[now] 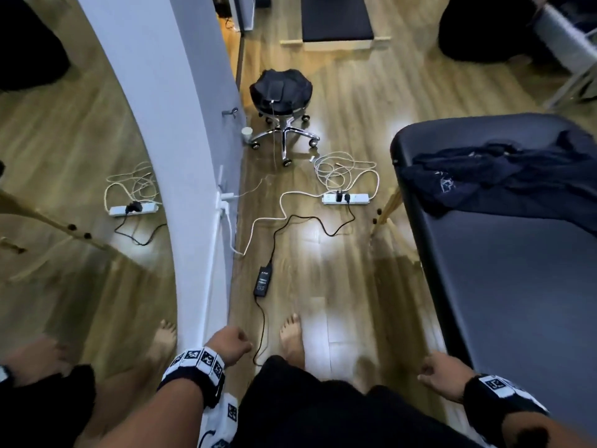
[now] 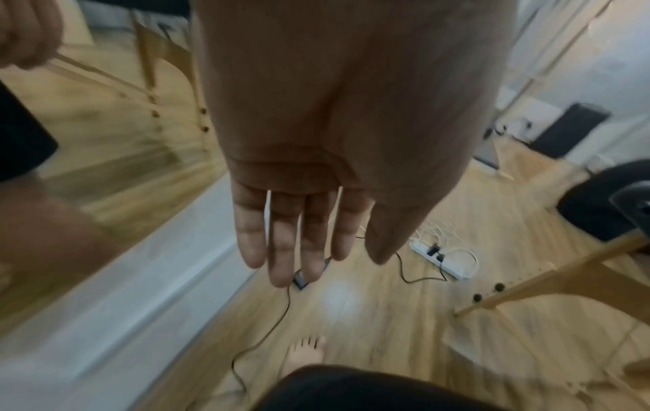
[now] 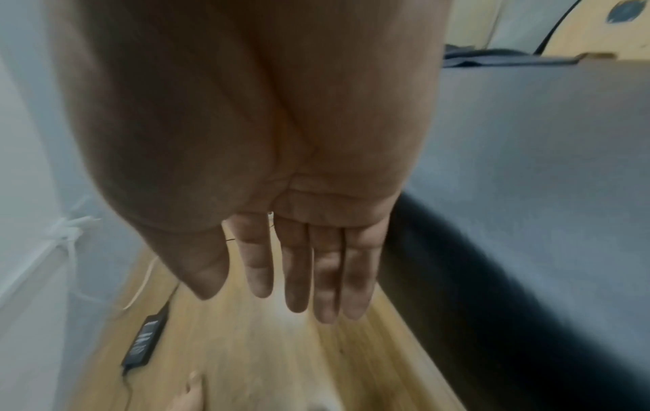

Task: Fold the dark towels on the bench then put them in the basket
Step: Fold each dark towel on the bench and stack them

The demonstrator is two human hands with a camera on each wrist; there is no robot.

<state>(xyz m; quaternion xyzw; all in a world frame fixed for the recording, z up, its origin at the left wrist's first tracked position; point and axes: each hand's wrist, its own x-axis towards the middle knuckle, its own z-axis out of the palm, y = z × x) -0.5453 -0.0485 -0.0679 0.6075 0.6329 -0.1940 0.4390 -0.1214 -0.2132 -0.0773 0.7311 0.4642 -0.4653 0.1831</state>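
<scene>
A crumpled heap of dark towels (image 1: 504, 176) lies at the far end of the black padded bench (image 1: 517, 286) on the right. My left hand (image 1: 231, 345) hangs beside my leg over the wooden floor, empty, its fingers (image 2: 281, 244) relaxed and nearly straight. Next to the bench's near edge hangs my right hand (image 1: 436, 371), also empty, with loose fingers (image 3: 327, 278). The right wrist view shows the bench (image 3: 527, 166) close by and the towels (image 3: 492, 57) far off. Neither hand touches the towels. No basket is in view.
A mirror wall (image 1: 80, 156) and white pillar (image 1: 181, 124) stand on my left. On the floor ahead lie a power adapter (image 1: 263, 281), a power strip (image 1: 345, 198) and tangled cables. A wheeled stool (image 1: 280, 92) with a dark cover stands further off.
</scene>
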